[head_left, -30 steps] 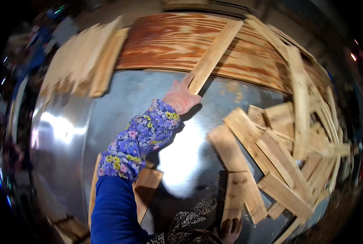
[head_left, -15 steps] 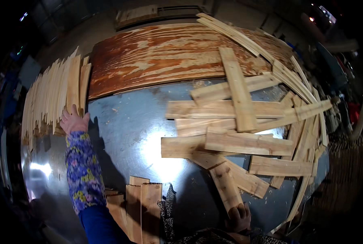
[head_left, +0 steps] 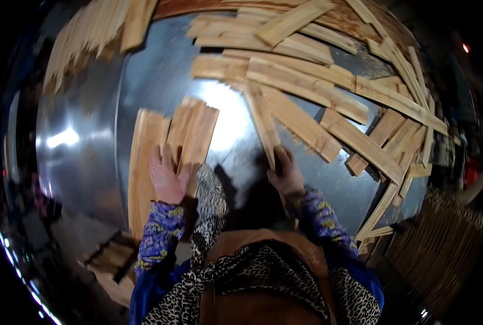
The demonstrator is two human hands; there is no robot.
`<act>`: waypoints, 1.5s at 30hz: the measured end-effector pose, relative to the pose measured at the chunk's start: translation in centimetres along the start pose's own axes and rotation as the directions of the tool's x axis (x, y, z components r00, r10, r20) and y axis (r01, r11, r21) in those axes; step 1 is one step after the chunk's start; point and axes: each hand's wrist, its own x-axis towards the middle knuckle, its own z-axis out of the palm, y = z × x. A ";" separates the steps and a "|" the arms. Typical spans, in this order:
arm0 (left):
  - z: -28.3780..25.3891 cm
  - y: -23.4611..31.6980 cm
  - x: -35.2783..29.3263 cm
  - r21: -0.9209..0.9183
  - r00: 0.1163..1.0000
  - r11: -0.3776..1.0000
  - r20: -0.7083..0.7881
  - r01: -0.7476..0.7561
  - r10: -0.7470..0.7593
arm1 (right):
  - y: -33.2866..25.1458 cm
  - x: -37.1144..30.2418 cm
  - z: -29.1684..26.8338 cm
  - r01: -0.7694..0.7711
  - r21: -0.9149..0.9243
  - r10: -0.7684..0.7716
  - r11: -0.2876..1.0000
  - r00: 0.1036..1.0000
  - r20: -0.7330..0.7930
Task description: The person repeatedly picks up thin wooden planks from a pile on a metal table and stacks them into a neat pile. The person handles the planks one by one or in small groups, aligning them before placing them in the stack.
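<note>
My right hand (head_left: pixel 286 176) is closed around the near end of a wooden board (head_left: pixel 261 122), which is tilted up so that it shows narrow. The board's far end reaches the loose boards on the metal table. My left hand (head_left: pixel 168 179) rests with its fingers apart on a small group of boards at the table's near edge. Beneath its fingers is a wide board (head_left: pixel 148 135); by its thumb lie narrower boards (head_left: pixel 198 130) with rough ends. A leopard-print cloth (head_left: pixel 211 195) hangs beside these boards.
Several loose boards (head_left: pixel 290 78) overlap across the metal table (head_left: pixel 84 119). A tight row of upright-edged boards (head_left: pixel 87 32) lies far left. Thin strips (head_left: pixel 376 211) lean along the right side, near a stack of slats (head_left: pixel 425 244). A wooden crate-like thing (head_left: pixel 111 257) stands below left.
My left hand has come back from the far-left row to the near boards. The board in my right hand has tilted onto its edge. The view has shifted downward.
</note>
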 end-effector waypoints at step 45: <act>9.8 6.1 -3.8 -0.733 0.776 0.255 0.588 0.630 -0.228 | 0.4 49.2 -14.1 0.023 -0.621 -0.085 0.784 0.994 -0.070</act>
